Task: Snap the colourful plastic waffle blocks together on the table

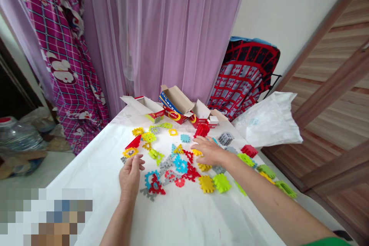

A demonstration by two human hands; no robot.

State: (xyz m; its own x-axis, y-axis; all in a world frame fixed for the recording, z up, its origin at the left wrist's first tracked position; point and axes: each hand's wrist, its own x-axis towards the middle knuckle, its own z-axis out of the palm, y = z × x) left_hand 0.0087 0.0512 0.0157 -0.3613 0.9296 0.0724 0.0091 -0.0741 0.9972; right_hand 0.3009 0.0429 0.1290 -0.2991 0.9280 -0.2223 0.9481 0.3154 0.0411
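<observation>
My left hand (131, 175) is closed, fingers bent, on the near edge of a yellow notched plastic building piece (130, 152). A red triangular piece (133, 142) stands against that yellow one, and a grey piece (123, 159) shows beside it. Over the right part of the scattered pieces, my right hand (211, 150) reaches with fingers apart, holding nothing that I can see. Its fingertips hover by or touch a small yellow piece (196, 152); which of these I cannot tell. Below its palm lie stacked yellow pieces (204, 167), and a red stack (201, 130) stands just beyond.
Blue (181, 164), red and grey pieces lie mid-table. A yellow stack (206, 183) and green stack (221, 182) sit nearer me. Open cardboard boxes (177, 102) line the back edge before the purple curtain (178, 27). A white plastic bag (269, 121) is at right.
</observation>
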